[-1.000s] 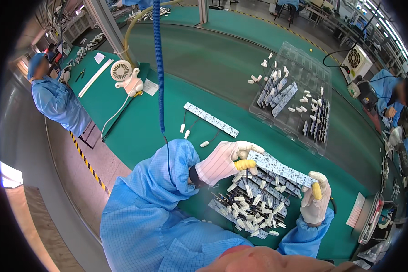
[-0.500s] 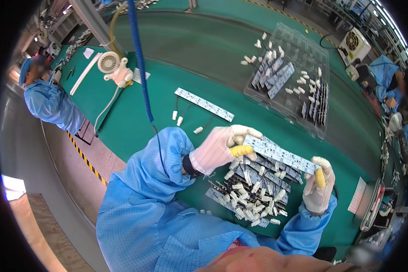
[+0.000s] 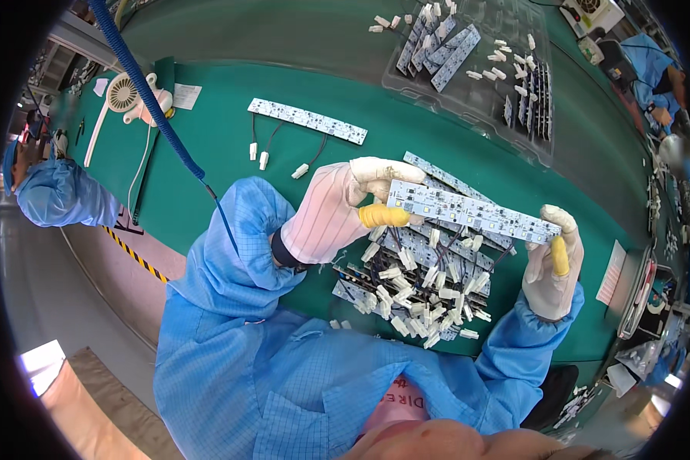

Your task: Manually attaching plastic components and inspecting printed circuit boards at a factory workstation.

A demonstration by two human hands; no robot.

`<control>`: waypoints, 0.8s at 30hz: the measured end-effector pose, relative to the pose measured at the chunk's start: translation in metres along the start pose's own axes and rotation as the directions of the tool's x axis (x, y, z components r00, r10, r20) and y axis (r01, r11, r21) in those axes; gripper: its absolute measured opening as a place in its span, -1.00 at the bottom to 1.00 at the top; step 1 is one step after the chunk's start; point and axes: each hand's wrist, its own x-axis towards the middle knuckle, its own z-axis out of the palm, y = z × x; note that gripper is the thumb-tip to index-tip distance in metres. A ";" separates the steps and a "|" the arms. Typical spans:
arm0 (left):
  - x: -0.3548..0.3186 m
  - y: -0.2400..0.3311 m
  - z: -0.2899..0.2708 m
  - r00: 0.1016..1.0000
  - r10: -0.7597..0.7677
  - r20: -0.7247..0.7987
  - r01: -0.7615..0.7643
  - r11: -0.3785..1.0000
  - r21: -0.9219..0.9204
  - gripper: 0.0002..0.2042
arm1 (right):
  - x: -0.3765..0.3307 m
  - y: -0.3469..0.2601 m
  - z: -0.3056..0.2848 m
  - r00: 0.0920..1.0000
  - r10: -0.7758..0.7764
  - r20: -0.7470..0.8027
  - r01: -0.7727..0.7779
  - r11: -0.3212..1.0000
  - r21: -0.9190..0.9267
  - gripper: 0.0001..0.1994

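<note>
Pile: loose white strips with wired plugs (image 3: 414, 287) lie on the green surface (image 3: 215, 153), below the hands.
Left hand (image 3: 337, 211): closed on one end of the long white LED strip (image 3: 471, 211).
Right hand (image 3: 552, 264): pinches the other end.
Change: the strip stays raised between both hands as before; only the view comes closer.
Far: single strip (image 3: 307, 120), clear tray (image 3: 475, 69).

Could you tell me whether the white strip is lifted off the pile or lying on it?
Lifted: the white strip is held at its ends by the left hand and right hand, above the pile.
</note>
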 end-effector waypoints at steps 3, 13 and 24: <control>-0.003 -0.008 -0.002 1.000 0.018 0.001 -0.018 0.994 0.104 -0.55 | -0.002 -0.004 -0.003 0.998 0.047 0.041 -0.054 0.982 0.184 -0.70; -0.004 -0.016 0.001 0.989 0.130 -0.063 -0.133 0.991 -0.035 -0.53 | -0.004 -0.003 -0.005 0.998 0.062 0.022 -0.066 0.975 0.214 -0.70; -0.002 -0.009 -0.004 0.965 0.244 -0.100 -0.234 0.967 0.099 -0.57 | -0.011 -0.012 -0.007 0.996 0.091 -0.004 -0.090 0.988 0.126 -0.66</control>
